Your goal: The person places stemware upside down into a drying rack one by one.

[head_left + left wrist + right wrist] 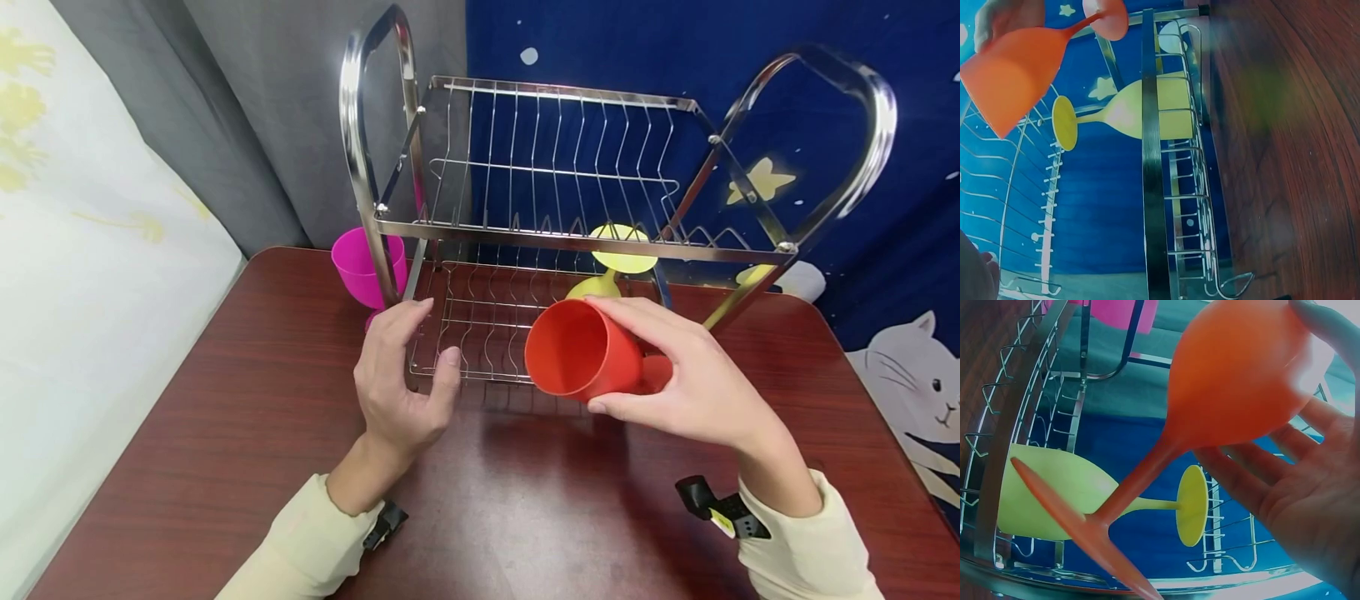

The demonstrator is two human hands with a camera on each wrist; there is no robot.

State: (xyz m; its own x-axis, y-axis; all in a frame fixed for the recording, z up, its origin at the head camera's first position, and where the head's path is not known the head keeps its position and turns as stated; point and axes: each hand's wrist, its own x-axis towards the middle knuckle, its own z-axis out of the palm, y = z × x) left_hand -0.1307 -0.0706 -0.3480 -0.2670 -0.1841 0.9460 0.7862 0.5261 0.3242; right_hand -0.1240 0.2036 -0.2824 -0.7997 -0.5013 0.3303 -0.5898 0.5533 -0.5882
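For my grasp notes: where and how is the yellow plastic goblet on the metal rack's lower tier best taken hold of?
Probably pinch its slim stem, coming from the front: the yellow goblet stands upside down, round foot up, and the metal rack's upper tier may obstruct reaching from above.

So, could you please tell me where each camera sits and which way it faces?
Head: on the head, facing forward-down at the rack; left hand and right hand show.
Left wrist: worn there, facing the rack; both hands partly show.
Right wrist: worn there, facing the held goblet; right hand shows.
Wrist views share the yellow goblet.
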